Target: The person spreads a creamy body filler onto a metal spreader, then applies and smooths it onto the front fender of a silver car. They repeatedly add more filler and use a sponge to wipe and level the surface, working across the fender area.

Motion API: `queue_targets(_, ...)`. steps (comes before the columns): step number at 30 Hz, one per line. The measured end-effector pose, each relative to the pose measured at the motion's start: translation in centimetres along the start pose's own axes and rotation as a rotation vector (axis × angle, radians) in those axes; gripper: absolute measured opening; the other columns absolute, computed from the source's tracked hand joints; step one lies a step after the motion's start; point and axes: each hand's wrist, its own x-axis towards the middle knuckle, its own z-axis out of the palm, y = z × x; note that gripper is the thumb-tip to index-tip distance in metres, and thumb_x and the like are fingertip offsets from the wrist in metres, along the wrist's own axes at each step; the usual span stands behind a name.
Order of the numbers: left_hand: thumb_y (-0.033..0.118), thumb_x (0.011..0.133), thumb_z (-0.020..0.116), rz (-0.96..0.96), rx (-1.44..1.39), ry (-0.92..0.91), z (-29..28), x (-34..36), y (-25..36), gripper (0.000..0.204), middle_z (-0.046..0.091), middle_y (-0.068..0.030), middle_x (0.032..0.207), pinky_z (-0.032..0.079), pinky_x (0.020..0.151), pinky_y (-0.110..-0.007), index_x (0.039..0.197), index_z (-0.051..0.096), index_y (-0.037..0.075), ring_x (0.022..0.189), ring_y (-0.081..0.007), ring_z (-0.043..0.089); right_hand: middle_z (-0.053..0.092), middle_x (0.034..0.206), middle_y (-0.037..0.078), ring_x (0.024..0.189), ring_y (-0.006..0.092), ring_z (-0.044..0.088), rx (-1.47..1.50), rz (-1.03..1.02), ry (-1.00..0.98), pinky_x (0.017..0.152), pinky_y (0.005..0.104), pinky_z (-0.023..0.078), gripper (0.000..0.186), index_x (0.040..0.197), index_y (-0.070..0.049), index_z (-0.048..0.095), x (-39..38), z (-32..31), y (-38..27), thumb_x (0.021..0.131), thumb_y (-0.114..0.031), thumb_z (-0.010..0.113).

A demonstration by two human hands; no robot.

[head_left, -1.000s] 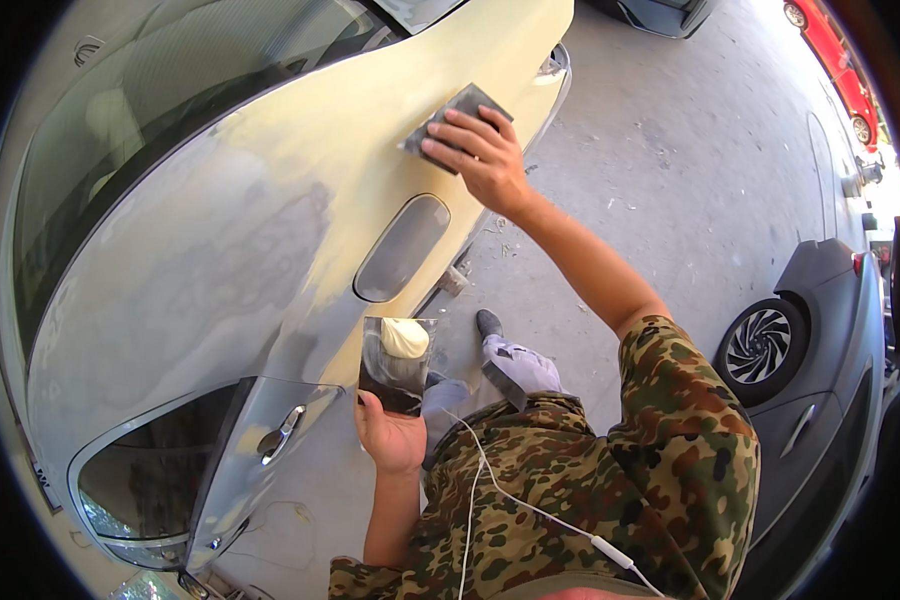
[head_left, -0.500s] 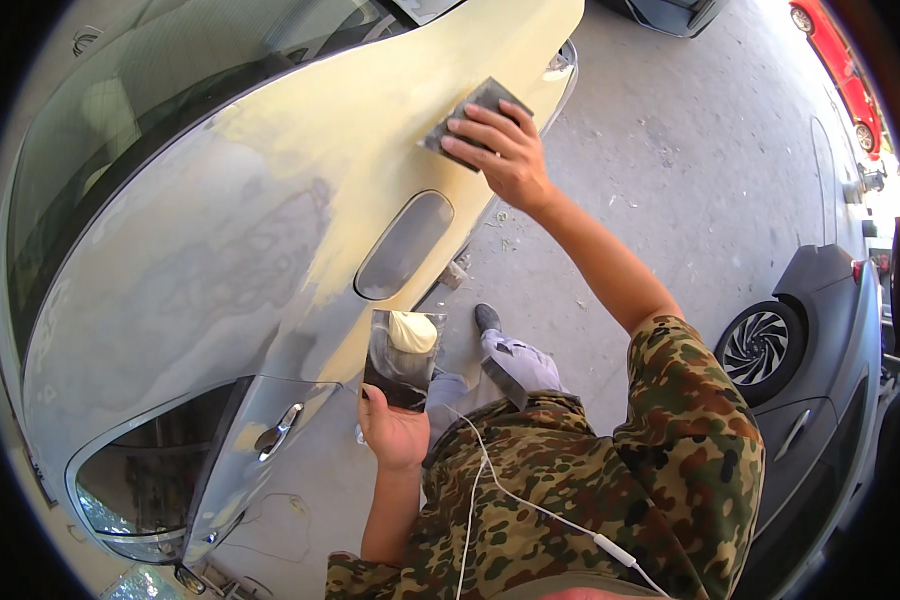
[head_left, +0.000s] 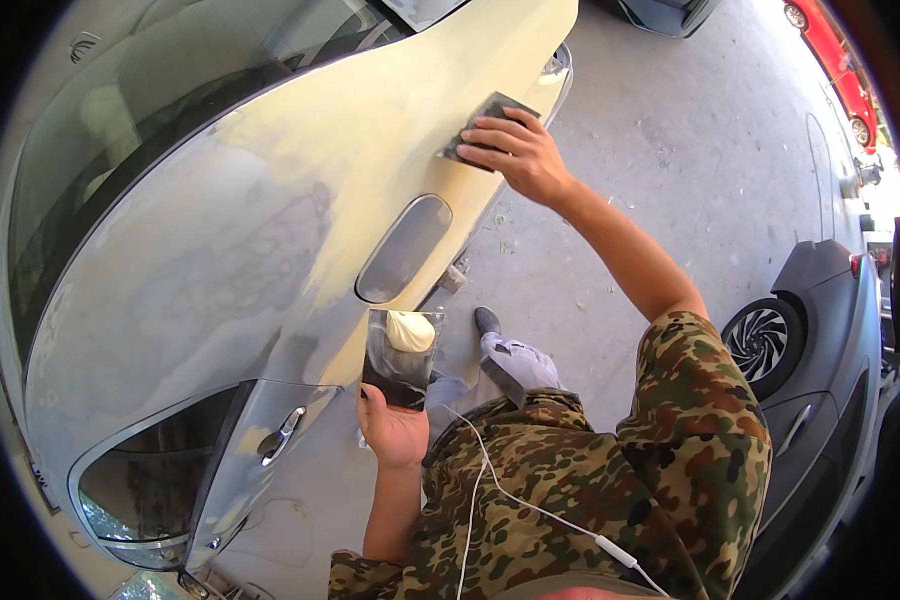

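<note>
Over the car panel (head_left: 380, 150), the outstretched right hand (head_left: 533, 168) grips a dark spreader (head_left: 498, 105).

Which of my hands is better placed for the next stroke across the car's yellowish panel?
Right, I'd judge: your right hand holds the dark spreader over the yellowish panel, while your left hand is busy holding the dark plate with cream paste on it.

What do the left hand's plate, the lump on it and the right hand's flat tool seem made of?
Plate: stiff, straight edges suggest metal or hard plastic, smooth under pale smears. Lump: soft cream paste, judging by its smooth folds. Flat tool: dark, dull, straight edges; perhaps rubber, plastic or metal.
</note>
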Motion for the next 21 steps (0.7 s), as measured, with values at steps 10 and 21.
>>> queue_targets(10,0.033,0.115,0.05,0.011,-0.02,0.004,0.3,0.0,-0.1,0.053,0.055,-0.0125,0.156,0.039,0.122,-0.045,0.155,0.045,-0.002,0.142,-0.026,0.055,0.072,0.136,-0.002,0.134,0.0216,0.064,-0.014,0.025,0.161,0.116,0.0468,0.043,0.044,0.127,-0.025,0.077,0.4,1.5,-8.0,0.087,-0.008,0.073)
queue_targets(21,0.035,0.115,0.051,0.04,-0.011,0.023,-0.3,-0.9,-0.1,0.055,0.054,-0.012,0.157,0.038,0.123,-0.044,0.156,0.045,-0.001,0.144,-0.0261,0.053,0.071,0.137,0.001,0.133,0.0259,0.063,0.026,0.027,0.29,0.119,0.0468,0.04,0.05,0.13,-0.021,0.076,8.5,4.8,-11.5,0.085,-0.003,0.068)
